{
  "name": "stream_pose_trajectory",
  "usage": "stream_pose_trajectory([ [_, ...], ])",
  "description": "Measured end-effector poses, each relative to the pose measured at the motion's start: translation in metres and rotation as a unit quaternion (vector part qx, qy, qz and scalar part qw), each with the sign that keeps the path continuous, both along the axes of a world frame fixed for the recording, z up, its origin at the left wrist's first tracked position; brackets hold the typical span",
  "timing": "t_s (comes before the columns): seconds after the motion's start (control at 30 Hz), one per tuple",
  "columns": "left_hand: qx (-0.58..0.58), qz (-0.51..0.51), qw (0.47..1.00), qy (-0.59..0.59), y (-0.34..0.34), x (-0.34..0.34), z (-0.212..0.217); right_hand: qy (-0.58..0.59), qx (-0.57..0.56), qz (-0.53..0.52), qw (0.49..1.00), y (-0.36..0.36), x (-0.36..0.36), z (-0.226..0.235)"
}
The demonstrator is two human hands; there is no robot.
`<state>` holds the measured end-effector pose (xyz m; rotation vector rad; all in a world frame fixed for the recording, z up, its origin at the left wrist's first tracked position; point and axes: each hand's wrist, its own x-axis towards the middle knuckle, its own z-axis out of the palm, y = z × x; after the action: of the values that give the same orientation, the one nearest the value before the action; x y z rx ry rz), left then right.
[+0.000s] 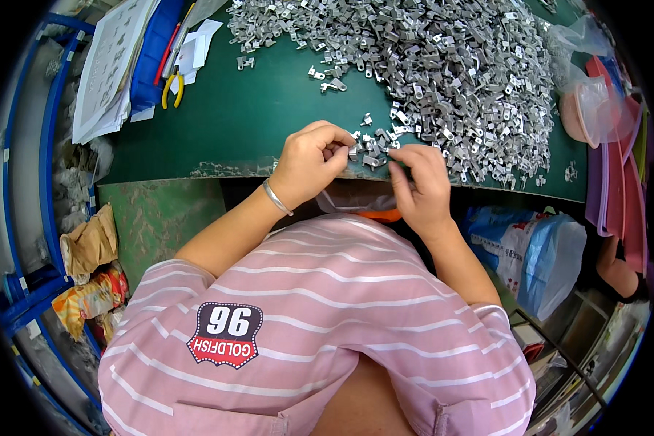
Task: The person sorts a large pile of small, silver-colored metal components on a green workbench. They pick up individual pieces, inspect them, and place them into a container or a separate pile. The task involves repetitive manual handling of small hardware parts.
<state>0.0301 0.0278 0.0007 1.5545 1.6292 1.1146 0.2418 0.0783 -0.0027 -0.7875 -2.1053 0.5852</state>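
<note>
Small silvery metal brackets lie in a loose cluster (pixel 373 147) near the front edge of the green worktop, between my two hands. On its left side, my left hand (pixel 312 161) is closed in a pinch, thumb against the bent fingers. A metal bracket (pixel 353 153) shows at those fingertips, though the fingers partly hide it. My right hand (pixel 423 185) comes in from the other side with bent fingers. Its index fingertip touches the cluster's edge, and its thumb stands a little apart. I see nothing held between them. A bangle circles my left wrist.
A large heap of brackets (pixel 472 80) covers the far and right part of the worktop (pixel 218 109). Back left are papers (pixel 109 69), a blue tray (pixel 152 65) and yellow-handled pliers (pixel 173 89). A pink container (pixel 580 112) stands right; a blue-white sack (pixel 523 251) sits below.
</note>
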Motion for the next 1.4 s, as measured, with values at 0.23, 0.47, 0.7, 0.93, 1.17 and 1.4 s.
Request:
stream_pose_trajectory([
  [0.23, 0.003, -0.022, 0.999, -0.048, -0.003, -0.004, 0.002, -0.067, -0.015, 0.020, 0.997, -0.003, -0.011, -0.006],
  [0.47, 0.032, -0.080, 0.996, 0.024, -0.010, 0.001, 0.007, -0.033, -0.079, 0.093, 0.992, -0.007, 0.008, -0.005],
  [0.7, 0.053, -0.085, 0.994, 0.052, -0.018, 0.014, 0.007, 0.001, 0.008, 0.067, 0.998, 0.000, -0.007, -0.003],
  [0.93, 0.108, -0.071, 0.981, 0.147, -0.010, 0.018, -0.004, 0.008, 0.052, 0.051, 0.997, 0.012, -0.020, -0.013],
  [1.17, 0.171, -0.140, 0.967, 0.130, -0.022, 0.013, -0.007, 0.017, -0.007, 0.114, 0.993, -0.005, 0.012, -0.007],
  [1.4, 0.121, -0.027, 0.983, 0.133, -0.007, 0.010, -0.003, -0.039, 0.065, 0.059, 0.995, 0.006, -0.007, -0.006],
])
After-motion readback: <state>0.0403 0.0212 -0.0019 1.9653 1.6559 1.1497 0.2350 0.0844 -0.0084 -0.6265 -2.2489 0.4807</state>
